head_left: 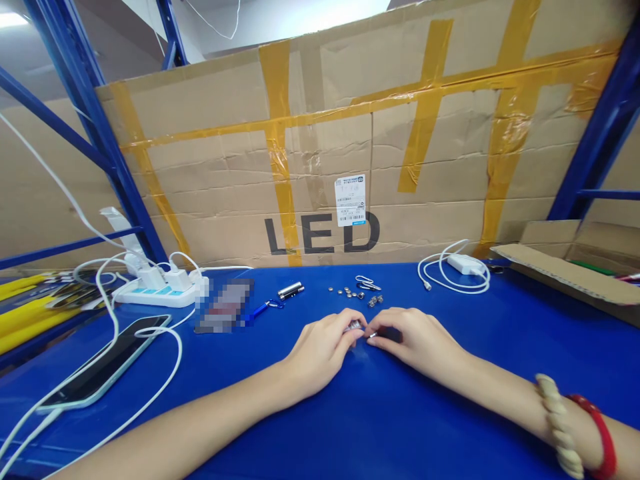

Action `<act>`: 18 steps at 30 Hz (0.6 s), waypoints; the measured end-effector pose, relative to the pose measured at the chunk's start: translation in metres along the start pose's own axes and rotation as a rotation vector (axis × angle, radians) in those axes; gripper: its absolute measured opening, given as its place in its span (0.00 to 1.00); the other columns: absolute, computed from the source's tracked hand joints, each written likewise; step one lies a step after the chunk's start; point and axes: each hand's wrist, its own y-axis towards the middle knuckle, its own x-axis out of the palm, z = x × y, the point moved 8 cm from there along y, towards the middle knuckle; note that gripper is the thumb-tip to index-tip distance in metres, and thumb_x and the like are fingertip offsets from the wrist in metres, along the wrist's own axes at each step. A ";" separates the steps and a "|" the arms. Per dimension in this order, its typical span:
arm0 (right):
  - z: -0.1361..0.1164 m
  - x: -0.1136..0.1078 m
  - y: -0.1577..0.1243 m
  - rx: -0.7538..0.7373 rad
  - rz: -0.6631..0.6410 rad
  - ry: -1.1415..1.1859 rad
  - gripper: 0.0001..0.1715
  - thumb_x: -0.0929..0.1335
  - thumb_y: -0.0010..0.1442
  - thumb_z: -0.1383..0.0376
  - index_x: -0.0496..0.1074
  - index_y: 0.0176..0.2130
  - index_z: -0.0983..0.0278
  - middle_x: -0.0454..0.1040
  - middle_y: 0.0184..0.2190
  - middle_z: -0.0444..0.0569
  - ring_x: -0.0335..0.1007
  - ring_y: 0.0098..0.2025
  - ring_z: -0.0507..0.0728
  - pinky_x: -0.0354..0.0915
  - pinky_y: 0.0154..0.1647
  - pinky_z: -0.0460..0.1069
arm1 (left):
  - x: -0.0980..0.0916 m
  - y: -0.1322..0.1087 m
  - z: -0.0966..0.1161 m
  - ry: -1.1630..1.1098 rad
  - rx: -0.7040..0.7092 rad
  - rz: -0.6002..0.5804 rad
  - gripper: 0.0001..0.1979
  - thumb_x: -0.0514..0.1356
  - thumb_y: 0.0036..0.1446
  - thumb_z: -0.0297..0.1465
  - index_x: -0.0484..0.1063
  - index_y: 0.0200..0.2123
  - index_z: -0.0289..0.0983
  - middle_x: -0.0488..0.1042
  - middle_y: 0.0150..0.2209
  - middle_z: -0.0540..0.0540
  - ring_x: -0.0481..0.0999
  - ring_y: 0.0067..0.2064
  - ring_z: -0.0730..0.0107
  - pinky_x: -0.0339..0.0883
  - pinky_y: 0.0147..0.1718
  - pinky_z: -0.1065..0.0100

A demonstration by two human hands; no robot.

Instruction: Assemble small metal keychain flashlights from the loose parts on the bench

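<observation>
My left hand (pixel 325 343) is closed around a small shiny silver piece (pixel 354 325), its kind too small to tell. My right hand (pixel 413 340) pinches another tiny silver bit (pixel 371 335) between thumb and fingers. The fingertips of both hands nearly meet above the blue tabletop (pixel 380 413). Just beyond them lie several small round metal discs (pixel 347 292) like button cells, and a cluster of small metal parts (pixel 375 301). Silver carabiner-like clips (pixel 367 283) rest behind these. A small silver cylinder (pixel 291 291) lies farther left beside a black one.
To the left are a charging phone (pixel 110 363), a pixelated dark item (pixel 226 307), a blue strap with a clip (pixel 265 308) and a white power strip (pixel 160 292). A white charger (pixel 465 265) with coiled cable sits back right, near an open carton (pixel 565 273). A large cardboard sheet (pixel 225 200) stands behind.
</observation>
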 end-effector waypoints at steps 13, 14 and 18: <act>0.001 0.001 0.001 0.012 -0.021 0.008 0.07 0.65 0.56 0.66 0.74 0.34 0.57 0.76 0.35 0.42 0.71 0.38 0.56 0.62 0.35 0.48 | 0.000 -0.001 0.001 0.028 0.020 -0.005 0.09 0.45 0.63 0.31 0.63 0.43 0.42 0.72 0.34 0.52 0.73 0.36 0.70 0.62 0.37 0.71; 0.001 0.002 0.001 0.015 -0.021 0.014 0.07 0.66 0.56 0.66 0.74 0.34 0.57 0.76 0.35 0.42 0.71 0.38 0.56 0.62 0.35 0.48 | 0.000 -0.001 0.001 0.028 0.024 -0.006 0.09 0.46 0.63 0.31 0.63 0.43 0.42 0.72 0.34 0.52 0.73 0.36 0.71 0.62 0.36 0.71; 0.001 0.003 0.001 0.019 -0.026 0.048 0.06 0.66 0.56 0.67 0.74 0.33 0.58 0.76 0.35 0.41 0.71 0.39 0.55 0.62 0.36 0.47 | 0.001 -0.001 0.001 0.029 0.035 0.003 0.09 0.46 0.63 0.30 0.63 0.43 0.42 0.72 0.35 0.52 0.72 0.37 0.70 0.62 0.37 0.71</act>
